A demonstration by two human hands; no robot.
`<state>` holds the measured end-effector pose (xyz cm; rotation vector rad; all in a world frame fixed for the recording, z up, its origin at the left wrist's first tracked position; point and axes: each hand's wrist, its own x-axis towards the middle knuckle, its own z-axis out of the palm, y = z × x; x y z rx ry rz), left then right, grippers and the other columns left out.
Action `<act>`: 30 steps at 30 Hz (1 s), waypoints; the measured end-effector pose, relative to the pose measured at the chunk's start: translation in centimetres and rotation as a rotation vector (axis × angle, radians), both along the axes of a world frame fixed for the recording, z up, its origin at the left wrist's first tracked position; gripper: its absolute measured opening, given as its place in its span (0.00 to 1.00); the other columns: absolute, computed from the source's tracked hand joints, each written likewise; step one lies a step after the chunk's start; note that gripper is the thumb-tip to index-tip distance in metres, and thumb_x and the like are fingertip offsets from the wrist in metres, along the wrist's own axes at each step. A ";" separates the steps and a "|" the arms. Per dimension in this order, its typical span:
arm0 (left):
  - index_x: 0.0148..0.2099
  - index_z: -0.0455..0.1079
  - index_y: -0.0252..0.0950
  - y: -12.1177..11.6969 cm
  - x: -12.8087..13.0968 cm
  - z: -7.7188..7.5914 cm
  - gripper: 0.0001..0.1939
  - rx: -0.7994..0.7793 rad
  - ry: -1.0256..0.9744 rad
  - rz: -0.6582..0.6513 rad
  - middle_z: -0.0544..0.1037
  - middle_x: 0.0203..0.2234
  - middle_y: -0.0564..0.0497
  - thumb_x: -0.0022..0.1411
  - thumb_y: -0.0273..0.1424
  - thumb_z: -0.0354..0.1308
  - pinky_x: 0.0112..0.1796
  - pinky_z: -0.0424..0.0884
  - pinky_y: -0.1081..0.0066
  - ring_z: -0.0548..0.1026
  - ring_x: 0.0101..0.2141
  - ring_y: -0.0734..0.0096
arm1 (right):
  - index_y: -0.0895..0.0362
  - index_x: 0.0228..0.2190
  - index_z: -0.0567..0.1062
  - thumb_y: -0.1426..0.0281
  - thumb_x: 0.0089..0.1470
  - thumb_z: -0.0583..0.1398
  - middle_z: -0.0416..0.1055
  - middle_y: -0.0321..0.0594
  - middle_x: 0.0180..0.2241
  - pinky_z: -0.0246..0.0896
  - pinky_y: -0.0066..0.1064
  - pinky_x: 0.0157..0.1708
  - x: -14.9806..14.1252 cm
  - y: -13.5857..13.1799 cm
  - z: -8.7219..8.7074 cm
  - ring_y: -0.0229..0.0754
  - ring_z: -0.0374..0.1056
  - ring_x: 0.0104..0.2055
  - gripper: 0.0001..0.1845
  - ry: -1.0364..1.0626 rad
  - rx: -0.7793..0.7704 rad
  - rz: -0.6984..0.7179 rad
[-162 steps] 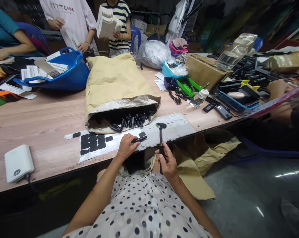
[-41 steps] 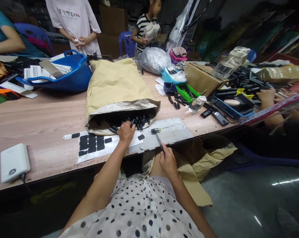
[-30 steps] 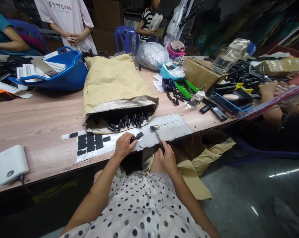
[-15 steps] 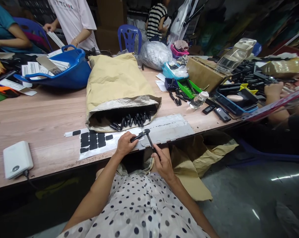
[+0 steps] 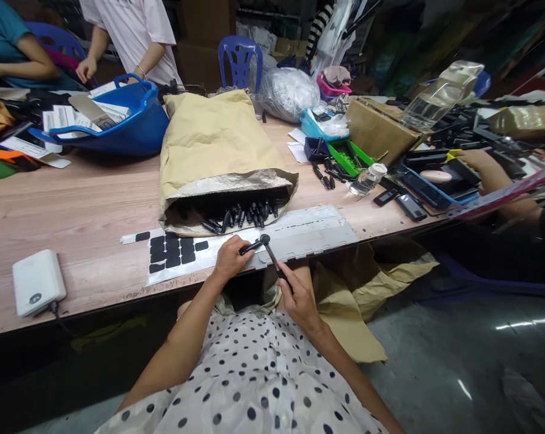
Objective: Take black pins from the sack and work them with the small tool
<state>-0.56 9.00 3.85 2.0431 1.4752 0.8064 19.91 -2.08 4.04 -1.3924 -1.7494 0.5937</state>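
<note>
My right hand (image 5: 298,296) is closed around the dark handle of a slim tool with a grey shaft and a round black head, which looks like a ratchet wrench (image 5: 270,253). Between the fingers of my left hand (image 5: 229,258) is a small black cylindrical part (image 5: 251,246), its end meeting the tool's head. Both are held over the table's front edge, above a grey board (image 5: 318,232). Just behind, several similar black parts (image 5: 240,216) lie in the mouth of a big tan paper sack (image 5: 213,138). Left of my left hand is a sheet of black stickers (image 5: 173,250).
A white power bank (image 5: 39,282) with a cable sits at the left front. Beyond it stands a blue basket (image 5: 150,123) of white boxes. To the right are a green tray (image 5: 351,158), a small bottle (image 5: 367,179) and a co-worker's hand (image 5: 480,166). Other people stand across the table.
My view has shifted slightly, so the table's things sit a little further right. Both hands keep their grip, with the tool's head still against the black part. A co-worker's hand at right has moved.
</note>
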 end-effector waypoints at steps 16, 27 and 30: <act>0.38 0.77 0.39 0.0 0.3 0.1 0.07 0.018 0.000 0.029 0.74 0.30 0.52 0.55 0.29 0.61 0.38 0.71 0.69 0.73 0.33 0.67 | 0.54 0.58 0.74 0.68 0.62 0.53 0.77 0.46 0.50 0.69 0.41 0.56 1.7 2.0 -1.1 0.47 0.72 0.54 0.25 -0.048 -0.049 -0.290; 0.37 0.77 0.39 0.3 -0.1 -0.4 0.05 0.102 -0.056 0.005 0.75 0.28 0.53 0.58 0.32 0.64 0.32 0.70 0.71 0.72 0.29 0.70 | 0.56 0.61 0.70 0.65 0.60 0.53 0.75 0.48 0.53 0.67 0.43 0.58 2.4 3.0 -3.7 0.51 0.70 0.56 0.29 -0.024 -0.119 -0.308; 0.40 0.77 0.39 -0.7 0.0 0.1 0.07 0.152 -0.112 -0.047 0.76 0.29 0.52 0.61 0.35 0.62 0.32 0.70 0.71 0.72 0.29 0.70 | 0.56 0.61 0.70 0.65 0.60 0.53 0.75 0.47 0.54 0.68 0.43 0.57 2.5 3.0 -3.9 0.50 0.70 0.57 0.29 -0.023 -0.115 -0.306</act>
